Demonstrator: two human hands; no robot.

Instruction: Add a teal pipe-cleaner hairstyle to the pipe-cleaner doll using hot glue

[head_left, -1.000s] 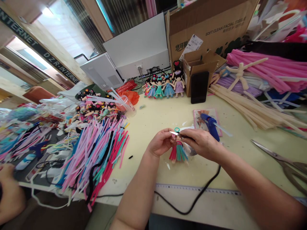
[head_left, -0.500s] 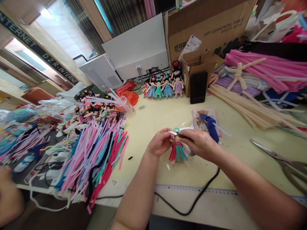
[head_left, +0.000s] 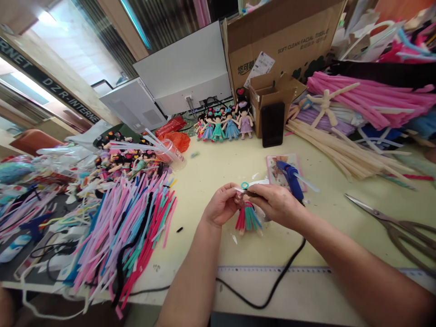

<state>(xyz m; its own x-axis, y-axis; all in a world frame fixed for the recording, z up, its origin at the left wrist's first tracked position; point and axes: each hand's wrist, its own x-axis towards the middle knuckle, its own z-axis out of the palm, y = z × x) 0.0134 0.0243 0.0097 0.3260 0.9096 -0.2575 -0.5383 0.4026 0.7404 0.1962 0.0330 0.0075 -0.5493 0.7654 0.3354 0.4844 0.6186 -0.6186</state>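
A small pipe-cleaner doll (head_left: 247, 217) with a red and teal fringed skirt hangs between my hands above the pale yellow table (head_left: 218, 172). My left hand (head_left: 221, 205) pinches its upper part from the left. My right hand (head_left: 276, 204) holds a thin dark tool with a pale tip (head_left: 250, 192), pressed against the doll's top. A small teal ring (head_left: 244, 185) shows just above my fingers. What the tool is cannot be made out.
A blue glue gun (head_left: 289, 178) lies just behind my right hand, its black cord (head_left: 272, 290) running to the front edge. Cut pipe cleaners (head_left: 129, 227) are heaped at left, finished dolls (head_left: 221, 125) at the back, scissors (head_left: 391, 222) at right, a cardboard box (head_left: 282, 41) behind.
The view has shifted slightly, so everything sits a little further left. Both hands stay on the doll. Another person's hand at the lower left has slipped out of view.
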